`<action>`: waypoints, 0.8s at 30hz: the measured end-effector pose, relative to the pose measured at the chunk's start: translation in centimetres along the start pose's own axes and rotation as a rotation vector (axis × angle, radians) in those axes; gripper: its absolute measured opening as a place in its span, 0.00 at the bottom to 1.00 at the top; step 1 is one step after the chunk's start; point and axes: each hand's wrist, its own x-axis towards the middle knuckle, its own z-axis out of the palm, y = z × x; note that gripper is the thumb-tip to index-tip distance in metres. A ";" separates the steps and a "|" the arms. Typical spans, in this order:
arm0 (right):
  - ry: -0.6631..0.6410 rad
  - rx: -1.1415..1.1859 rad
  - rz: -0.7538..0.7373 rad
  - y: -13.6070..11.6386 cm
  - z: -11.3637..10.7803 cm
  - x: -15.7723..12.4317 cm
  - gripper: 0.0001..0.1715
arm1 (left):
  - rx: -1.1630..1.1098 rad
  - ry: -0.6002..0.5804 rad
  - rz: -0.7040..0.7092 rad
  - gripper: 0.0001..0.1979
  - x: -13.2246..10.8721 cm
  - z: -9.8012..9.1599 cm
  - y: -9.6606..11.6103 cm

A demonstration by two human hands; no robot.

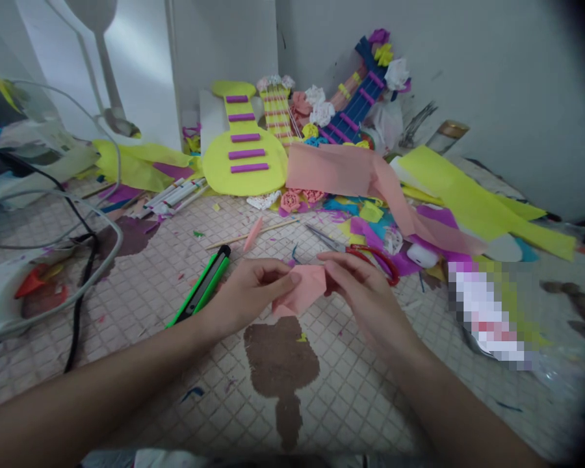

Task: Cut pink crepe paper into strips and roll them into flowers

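A small piece of pink crepe paper point(305, 292) is stretched between my two hands above the table. My left hand point(260, 283) pinches its left side between thumb and fingers. At its upper right corner, my right hand point(353, 279) grips the edge with thumb and fingertips. Left of my left hand lies a green utility knife point(202, 286). Scissors with red handles point(377, 260) rest just beyond my right hand, partly hidden by it. A thin wooden stick point(273, 227) and a narrow rolled pink strip point(253, 234) lie ahead of my hands.
A yellow guitar shape point(244, 156) with purple bars leans at the back, beside a blue decorated one point(353, 120). Pink paper point(329, 169) and yellow paper point(468, 195) spread at the right. Cables point(85, 279) and a power strip point(4, 292) occupy the left.
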 end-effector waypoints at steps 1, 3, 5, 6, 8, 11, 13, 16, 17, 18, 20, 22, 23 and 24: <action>-0.002 -0.042 -0.054 0.0 -0.2 0.1 0.09 | 0.002 0.005 0.000 0.14 0.0 0.0 0.2; 0.007 -0.184 -0.253 -0.2 -0.5 0.2 0.09 | 0.001 0.026 0.003 0.13 -0.1 -0.1 0.6; 0.016 -0.401 -0.509 -0.4 -0.7 0.3 0.12 | 0.003 0.039 0.011 0.13 -0.2 -0.1 0.9; 0.017 -0.511 -0.623 -0.4 -0.8 0.3 0.12 | 0.010 0.041 0.025 0.13 -0.2 -0.2 0.9; 0.002 -0.681 -0.808 -0.5 -0.7 0.3 0.10 | 0.047 0.033 0.058 0.12 -0.2 -0.3 0.7; -0.016 -0.826 -1.009 -0.3 -0.5 0.1 0.09 | 0.143 -0.029 0.080 0.13 0.1 -0.5 0.3; -0.035 -0.897 -1.077 0.0 -0.6 -0.3 0.08 | 0.277 -0.076 0.107 0.15 0.2 -0.7 0.4; -0.070 -0.994 -1.078 0.9 -1.2 -1.5 0.07 | 0.586 -0.033 0.211 0.16 -0.6 -0.9 0.8; -0.089 -1.025 -1.066 1.3 -1.5 -1.9 0.07 | 0.683 0.011 0.264 0.15 -1.2 -0.9 0.9; -0.113 -1.055 -1.050 1.6 -1.8 -2.3 0.06 | 0.766 0.052 0.318 0.13 -2.0 -0.9 0.9; -0.169 -1.102 -1.017 2.4 -2.3 -3.0 0.05 | 0.889 0.092 0.417 0.13 -3.7 -0.7 0.6; -0.194 -1.129 -0.996 2.9 -2.6 -3.5 0.06 | 0.963 0.071 0.461 0.12 -5.4 -0.4 -0.2; -0.194 -1.137 -0.990 3.1 -2.7 -3.7 0.06 | 0.982 0.065 0.476 0.12 -6.0 -0.2 -0.7; -0.189 -1.140 -0.988 3.2 -2.7 -3.8 0.07 | 0.996 0.063 0.486 0.12 -6.4 0.0 -1.3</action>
